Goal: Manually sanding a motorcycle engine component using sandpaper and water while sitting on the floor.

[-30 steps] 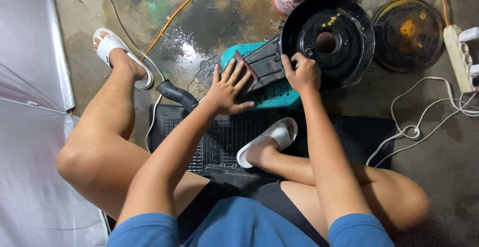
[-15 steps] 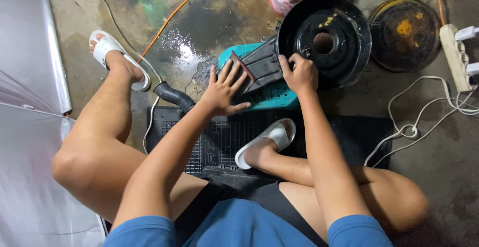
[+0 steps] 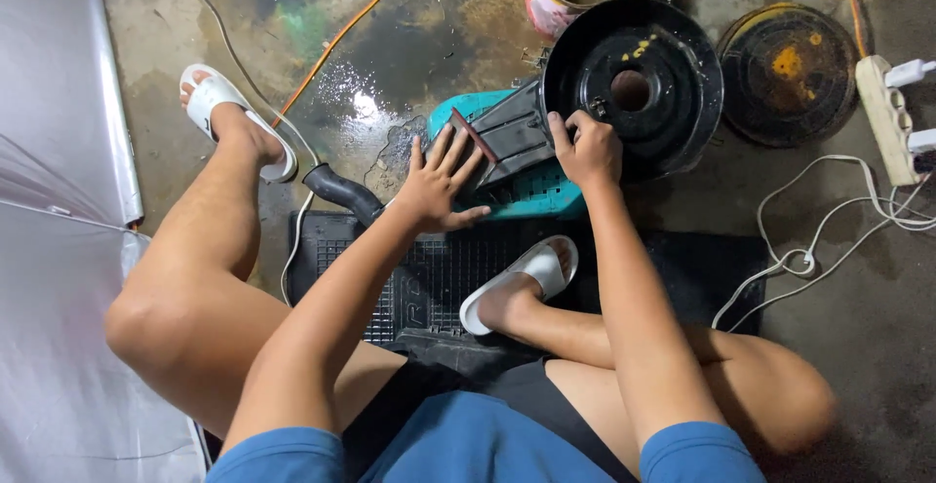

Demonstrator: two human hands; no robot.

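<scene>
We see bare arms and legs, blue shorts (image 3: pixel 468 444) over what may be a dark underlayer, and white slide sandals (image 3: pixel 531 273) — no sleeves visible.

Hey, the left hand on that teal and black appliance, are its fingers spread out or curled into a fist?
Spread. The left hand lies flat on the teal and black appliance, its fingers fanned apart.
</scene>
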